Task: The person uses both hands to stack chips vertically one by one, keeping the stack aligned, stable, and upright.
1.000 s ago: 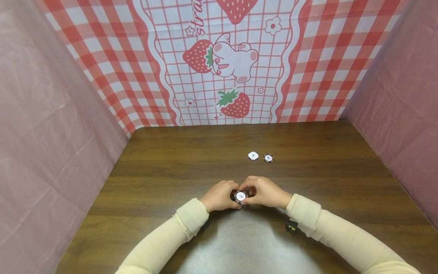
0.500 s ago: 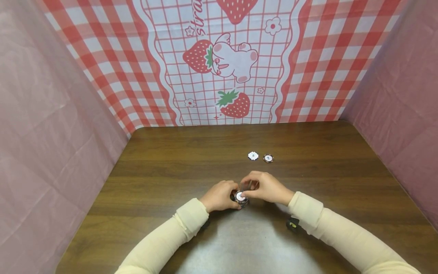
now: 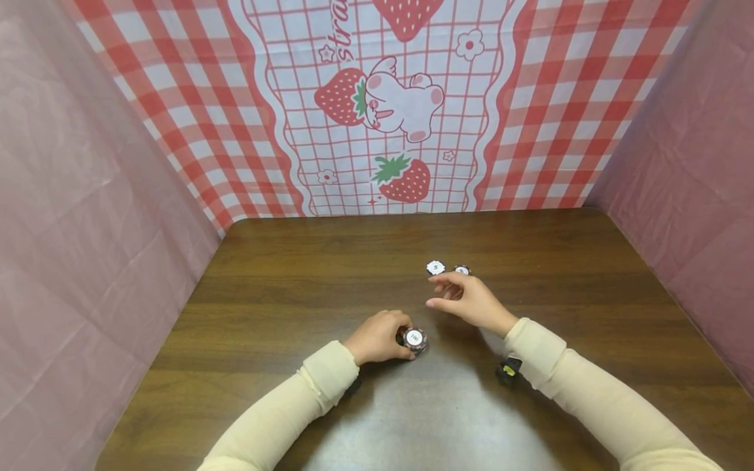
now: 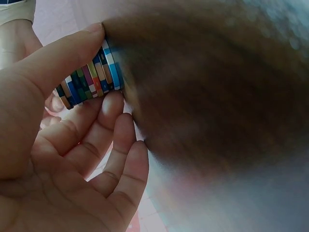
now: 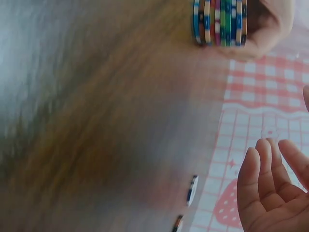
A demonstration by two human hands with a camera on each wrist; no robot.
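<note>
A short stack of poker chips stands on the table, its top chip marked 100. My left hand holds this stack from the left, thumb on the near side and fingers on the far side; the layered multicoloured edges of the chips show in the left wrist view. My right hand hovers over the table with loosely bent fingers and nothing between them. Just beyond its fingertips lies a white chip marked 5. Beside that, a dark-rimmed chip is partly covered by the hand.
The brown wooden table runs back to an upright checked cloth with strawberry prints. Pink cloth walls stand on both sides. A dark wrist device sits under the right cuff.
My right hand has let go of the stack and moved away from it, up and to the right towards the two loose chips. The left hand has stayed on the stack.
</note>
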